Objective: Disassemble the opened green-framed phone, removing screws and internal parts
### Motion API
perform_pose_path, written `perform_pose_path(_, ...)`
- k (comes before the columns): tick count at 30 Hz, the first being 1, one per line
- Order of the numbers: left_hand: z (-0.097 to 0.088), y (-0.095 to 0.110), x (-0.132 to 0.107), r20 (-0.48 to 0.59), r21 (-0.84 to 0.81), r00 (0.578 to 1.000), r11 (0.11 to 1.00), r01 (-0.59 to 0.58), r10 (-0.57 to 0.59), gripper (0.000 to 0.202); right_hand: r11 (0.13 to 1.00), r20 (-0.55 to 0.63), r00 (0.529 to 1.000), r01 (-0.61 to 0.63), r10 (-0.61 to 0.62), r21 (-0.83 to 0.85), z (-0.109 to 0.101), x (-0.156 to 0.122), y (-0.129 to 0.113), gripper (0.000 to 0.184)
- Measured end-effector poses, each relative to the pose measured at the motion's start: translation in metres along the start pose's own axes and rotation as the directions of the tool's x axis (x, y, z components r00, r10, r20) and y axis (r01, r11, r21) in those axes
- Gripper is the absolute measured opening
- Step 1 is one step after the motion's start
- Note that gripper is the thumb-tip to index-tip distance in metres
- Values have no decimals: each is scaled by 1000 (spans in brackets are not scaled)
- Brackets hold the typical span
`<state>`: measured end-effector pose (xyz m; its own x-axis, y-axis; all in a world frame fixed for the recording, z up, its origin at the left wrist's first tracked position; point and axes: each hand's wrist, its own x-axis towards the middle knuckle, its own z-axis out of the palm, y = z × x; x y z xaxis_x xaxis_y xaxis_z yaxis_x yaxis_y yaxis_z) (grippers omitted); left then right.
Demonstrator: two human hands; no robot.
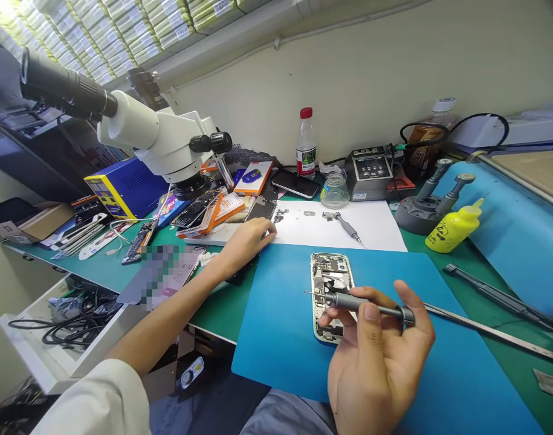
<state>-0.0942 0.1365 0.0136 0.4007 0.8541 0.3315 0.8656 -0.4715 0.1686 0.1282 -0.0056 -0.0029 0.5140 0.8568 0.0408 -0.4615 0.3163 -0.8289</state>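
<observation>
Head view, right fingers (pixel 371 323) around screwdriver (pixel 349 302), left fingers (pixel 268 228) unclear, drawer (pixel 28 356) holding cables (pixel 54 329)

Opened phone (pixel 320 278) — partly hidden (behind right hand (pixel 380 356)); loose bits (pixel 281 213) — indistinct.

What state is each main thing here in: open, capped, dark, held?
White-edged rectangular phone: open, inner parts exposed.
Grey cylindrical metal screwdriver: held in the right hand.
White boxy drawer: pulled open.
Clear plastic red-topped bottle: capped, upright.
Black-screened rectangular phone: screen dark.
Slim grey-handled tool: lying on white rectangular paper.
</observation>
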Motion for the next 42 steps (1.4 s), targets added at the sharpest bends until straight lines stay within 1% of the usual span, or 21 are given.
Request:
perform_pose_path(1, 3, -3, 7, 19, 9, 1000, 1000, -2, 1, 18, 1000, -2, 1000, 1, -1, 2, -1, 0, 0, 54)
perform_pose_path(3, 8, -4, 15, 59, 13, 998, 1000, -17, 16, 28, 1000, -2, 1000, 0, 0, 0, -2, 0, 1, 55)
perform_pose_path(6, 11, 2, 19, 91, -12, 996, 1000, -27, 28, 29, 1000, 2, 1000, 0, 0, -7, -3, 0, 2, 54)
perform_pose_path(8, 9, 6, 20, 79, -45, 997, 999, -6, 9, 27, 1000, 2, 1000, 8, -8, -8, -3, -1, 2, 53)
perform_pose_path(11, -1, 12, 17, 10, -130, 999, 990, 48, -47, 16, 999, -5, 999, 34, -34, -30, -2, -1, 4, 51)
perform_pose_path(13, -11, 20, 10, -42, -223, 996, 973, 65, -76, 13, 997, -12, 999, 50, -51, -52, -1, -1, 5, 50)
perform_pose_path(15, -22, 33, -3, -58, -341, 995, 939, 51, -75, 12, 996, -12, 998, 55, -56, -70, -1, -1, 6, 50)
perform_pose_path(19, -39, 66, -35, 4, -554, 1000, 833, 8, -7, 13, 992, 8, 997, 72, -72, -103, 0, -1, 7, 49)
perform_pose_path(21, -43, 78, -46, 11, -621, 1000, 784, 5, 2, 14, 989, 23, 997, 74, -72, -127, 0, -2, 7, 49)
perform_pose_path(24, -42, 86, -53, -18, -680, 1000, 733, -9, -5, 10, 985, 39, 997, 74, -69, -158, 0, -3, 8, 50)
perform_pose_path(28, -34, 86, -53, -68, -650, 998, 759, -43, -2, 3, 982, 41, 997, 79, -72, -172, 0, -3, 9, 50)
perform_pose_path(33, -27, 87, -53, -82, -621, 996, 780, -72, 26, 7, 982, 42, 997, 64, -57, -180, 1, -2, 7, 51)
perform_pose_path(35, -25, 83, -49, -79, -600, 996, 797, -73, 32, 8, 982, 18, 997, 82, -80, -169, 2, -2, 6, 50)
perform_pose_path(38, -20, 64, -32, -73, -517, 997, 855, -38, 0, 9, 983, -30, 992, 118, -123, -138, 2, -3, 5, 51)
perform_pose_path(42, -4, 27, 1, -44, -324, 997, 945, 39, -56, 11, 987, -8, 994, 105, -107, -124, 1, -3, 5, 50)
